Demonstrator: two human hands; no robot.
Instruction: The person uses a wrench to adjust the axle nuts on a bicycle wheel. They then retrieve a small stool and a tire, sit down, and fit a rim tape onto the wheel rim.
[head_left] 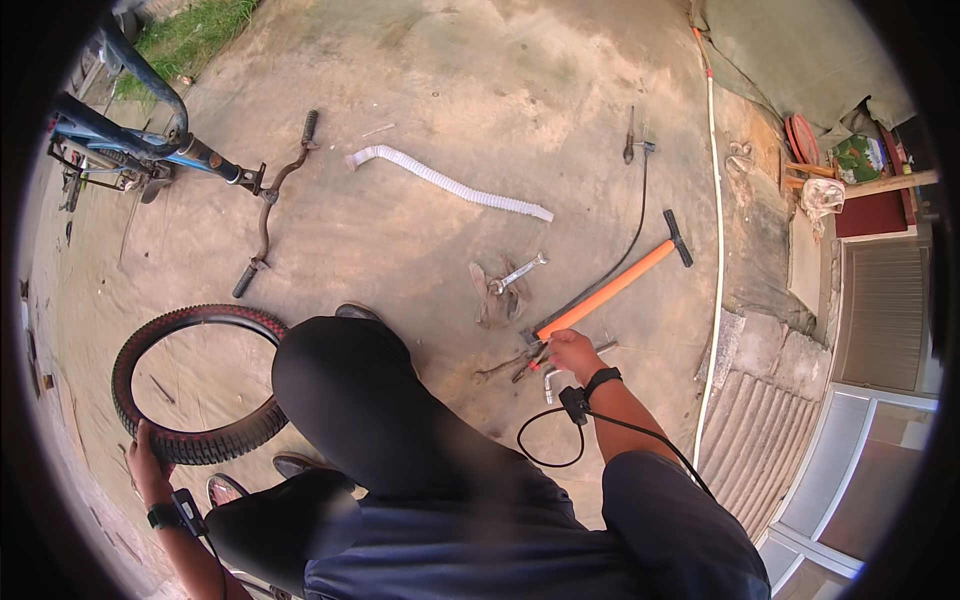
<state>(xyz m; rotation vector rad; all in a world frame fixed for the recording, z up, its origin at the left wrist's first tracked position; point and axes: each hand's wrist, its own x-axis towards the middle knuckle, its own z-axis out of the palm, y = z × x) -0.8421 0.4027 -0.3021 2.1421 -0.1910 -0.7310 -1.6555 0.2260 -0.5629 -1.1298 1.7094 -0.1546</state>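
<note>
My left hand (148,468) is closed round the near left part of a black bicycle tyre (232,442) with red marks on its tread. The tyre leans beside my left leg. My right hand (574,356) is over the hand tools, fingers curled in; whatever they may hold is hidden. By those fingertips lie a tool with red and green handles (536,362), a metal socket wrench (550,385) and a darker wrench (497,370). Just beyond, an orange floor pump (608,290) with a black handle lies on the ground.
A spanner (518,273) rests on a rag (492,308). Farther off are a white corrugated hose (450,185) and a screwdriver (629,135). At the left, a blue bicycle frame (185,150) with handlebars (268,215) lies on the concrete. A white pipe (714,250) runs along the right.
</note>
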